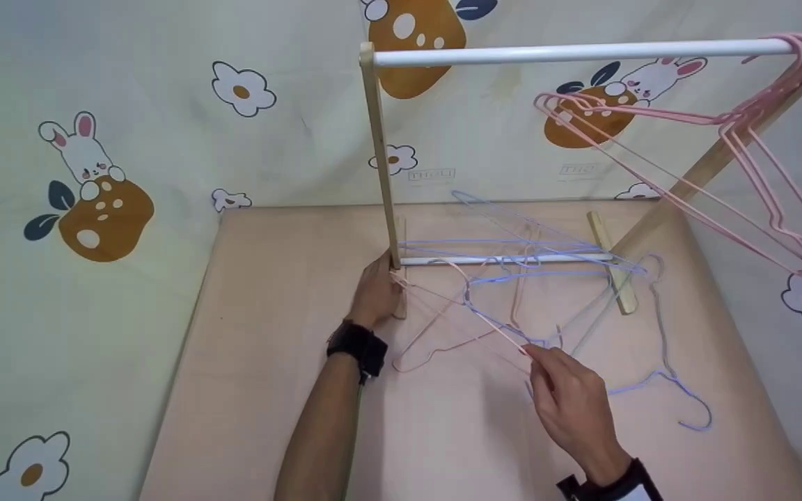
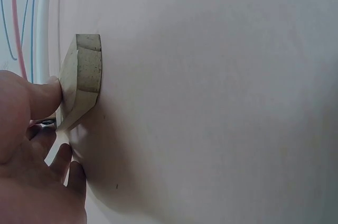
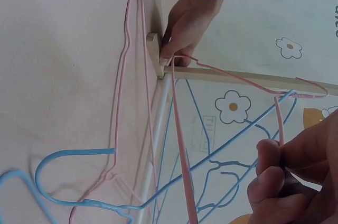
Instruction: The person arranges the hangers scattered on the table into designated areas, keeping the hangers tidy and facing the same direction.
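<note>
A person's right hand (image 1: 571, 396) pinches a slim, angular pink hanger (image 3: 182, 150) on the near side of a wooden rack (image 1: 381, 153) with smooth white rods (image 1: 582, 52), while the left hand (image 1: 376, 292) grips the rack's blocky left foot (image 2: 88, 71) on the table (image 1: 255, 313), curved blue hangers (image 3: 76, 152) scattered toward the right.

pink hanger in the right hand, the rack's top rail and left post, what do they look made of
Pink hanger: probably coated metal wire; thin, smooth and evenly coloured. Top rail: painted metal or plastic, hard to say; smooth and uniformly white. Left post: apparently wood, fairly matt, judging by its tan colour.
</note>
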